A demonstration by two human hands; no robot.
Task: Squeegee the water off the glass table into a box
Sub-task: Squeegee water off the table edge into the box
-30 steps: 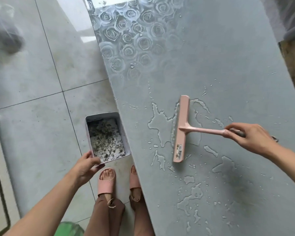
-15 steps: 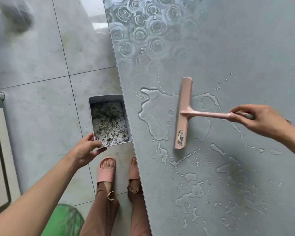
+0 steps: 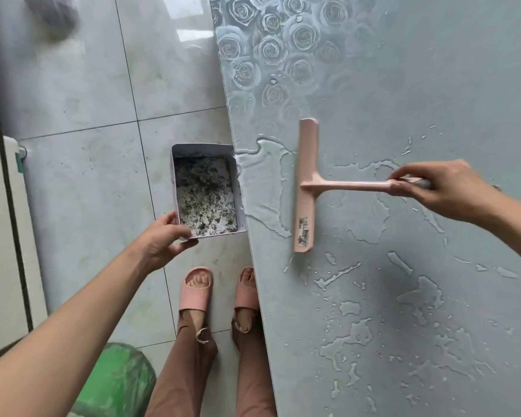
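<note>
My right hand [image 3: 442, 188] grips the handle of a pink squeegee [image 3: 306, 188], whose blade lies flat on the glass table [image 3: 403, 85]. A sheet of water [image 3: 265, 182] is banked up between the blade and the table's left edge. My left hand [image 3: 163, 239] holds the near corner of a white box [image 3: 205, 191] with dark speckled debris inside. The box is pressed against the table's left edge, right beside the pooled water. More puddles and drops [image 3: 418, 299] lie scattered over the near part of the glass.
The floor [image 3: 88, 176] is pale tile. My feet in pink slippers [image 3: 197, 288] stand beside the table edge below the box. A green bag [image 3: 115, 383] sits at the lower left. Etched roses [image 3: 268, 46] cover the far part of the glass.
The squeegee has swept left toward the table edge, pushing the water ahead of it. My left hand has brought the box up against the edge.
</note>
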